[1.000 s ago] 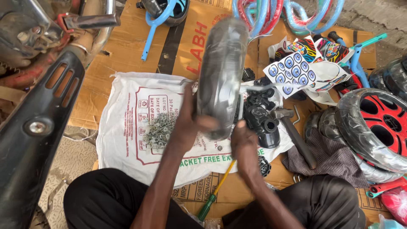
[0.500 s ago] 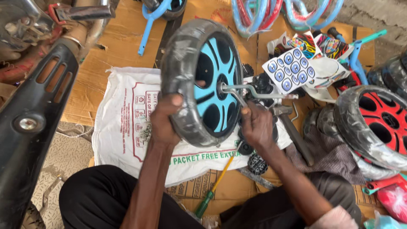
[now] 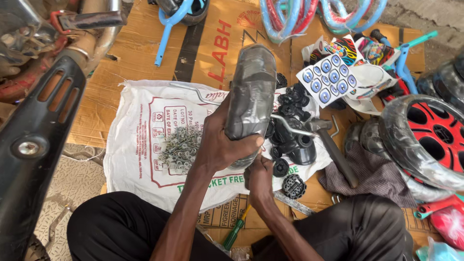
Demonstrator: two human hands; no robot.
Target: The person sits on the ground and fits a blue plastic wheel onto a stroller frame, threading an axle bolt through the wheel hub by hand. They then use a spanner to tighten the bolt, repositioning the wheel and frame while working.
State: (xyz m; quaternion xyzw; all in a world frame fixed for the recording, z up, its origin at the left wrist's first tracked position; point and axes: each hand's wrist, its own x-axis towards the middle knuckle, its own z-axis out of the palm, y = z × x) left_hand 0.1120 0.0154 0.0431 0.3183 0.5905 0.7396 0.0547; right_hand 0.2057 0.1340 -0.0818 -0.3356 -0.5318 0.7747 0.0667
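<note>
Between the hands, the small grey plastic-wrapped wheel point(image 3: 250, 99) stands edge-on: left hand point(image 3: 220, 145) wraps its tread, right hand point(image 3: 260, 175) pinches at the hub underneath. A bent metal axle point(image 3: 290, 126) already protrudes; beyond the hands, loose black plastic caps point(image 3: 290, 140) remain unfitted.

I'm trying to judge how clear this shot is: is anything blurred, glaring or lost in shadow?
Head view: even daylight with soft shadows; the wrapped wheel in the left hand shows pale sheen on its plastic; the right hand beneath it sits in shade, so its grip cannot be told; the screw pile on the white sack looks sharp; the dark guard at the left edge bends with lens distortion.
</note>
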